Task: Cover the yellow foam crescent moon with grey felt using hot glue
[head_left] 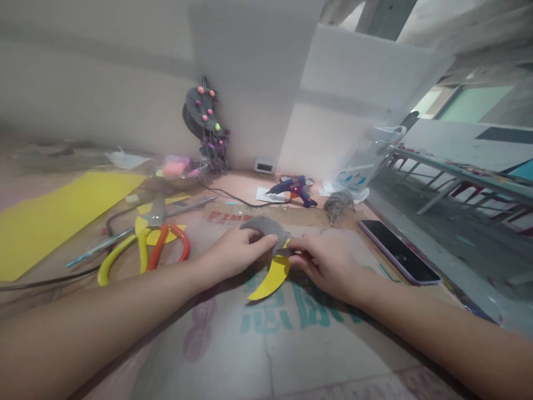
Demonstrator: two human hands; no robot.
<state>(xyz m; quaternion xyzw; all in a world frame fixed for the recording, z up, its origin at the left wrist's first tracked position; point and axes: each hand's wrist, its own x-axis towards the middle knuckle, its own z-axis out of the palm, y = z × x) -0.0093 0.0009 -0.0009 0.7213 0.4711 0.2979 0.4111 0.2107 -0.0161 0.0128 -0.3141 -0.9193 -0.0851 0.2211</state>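
Between my hands is a crescent [271, 280], yellow at its lower end and covered with grey yarn over its upper part. My left hand [233, 250] pinches the grey part, thumb on top. At the edge where grey meets yellow, the fingers of my right hand [322, 258] are closed together, apparently on the grey yarn; the fingertips partly hide it. A ball of grey yarn [339, 206] lies beyond my right hand. Below the crescent is a cardboard sheet [233, 355] with green and red print.
Pliers [156, 214] and scissors [169, 244] lie at the left, near a yellow sheet [70, 216]. A blue glue gun [293, 189] stands at the back. A phone [397, 251] rests on the right. A finished-looking grey crescent with pompoms [202, 114] leans against the wall.
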